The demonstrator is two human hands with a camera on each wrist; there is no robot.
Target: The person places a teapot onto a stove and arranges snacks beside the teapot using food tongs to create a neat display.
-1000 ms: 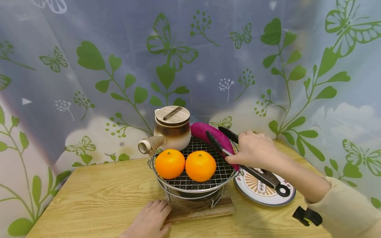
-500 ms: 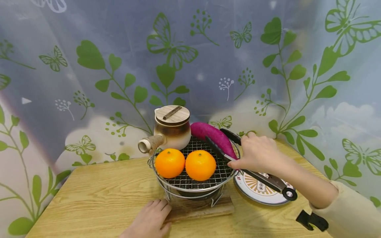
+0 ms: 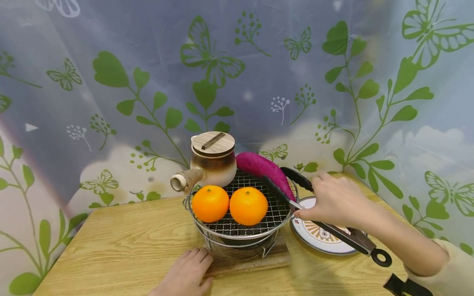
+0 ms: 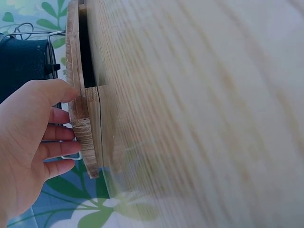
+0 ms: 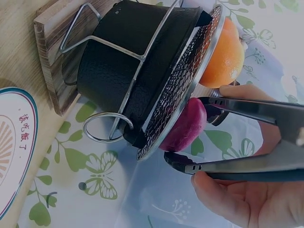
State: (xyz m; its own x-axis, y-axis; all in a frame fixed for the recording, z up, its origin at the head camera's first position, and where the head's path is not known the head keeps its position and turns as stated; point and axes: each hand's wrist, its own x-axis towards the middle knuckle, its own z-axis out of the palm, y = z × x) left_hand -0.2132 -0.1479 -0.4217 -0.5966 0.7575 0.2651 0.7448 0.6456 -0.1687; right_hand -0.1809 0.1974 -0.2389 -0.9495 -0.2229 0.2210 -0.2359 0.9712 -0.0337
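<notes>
My right hand (image 3: 338, 201) grips black-tipped metal tongs (image 3: 342, 237) at the right of the round grill. The tong tips stand on either side of a purple sweet potato (image 3: 264, 167), which lies curved along the right side of the wire grill mesh (image 3: 242, 230). In the right wrist view the tongs (image 5: 266, 111) straddle the end of the sweet potato (image 5: 185, 126); whether both tips touch it I cannot tell. My left hand (image 3: 185, 273) rests at the front left corner of the wooden board (image 3: 255, 263) under the grill. Its thumb and fingertips touch the board's edge (image 4: 78, 102).
Two oranges (image 3: 210, 204) sit at the front of the mesh. Behind them stands a clay teapot (image 3: 214, 164) with a wooden lid, its side handle (image 3: 185, 179) pointing left. A patterned plate (image 3: 314, 242) lies right of the grill, partly beneath the tongs. A printed cloth backdrop (image 3: 148, 102) rises behind.
My right hand and the tongs have drawn to the right and towards me, the tips sliding along the sweet potato, which stays on the mesh. My left hand has not moved.
</notes>
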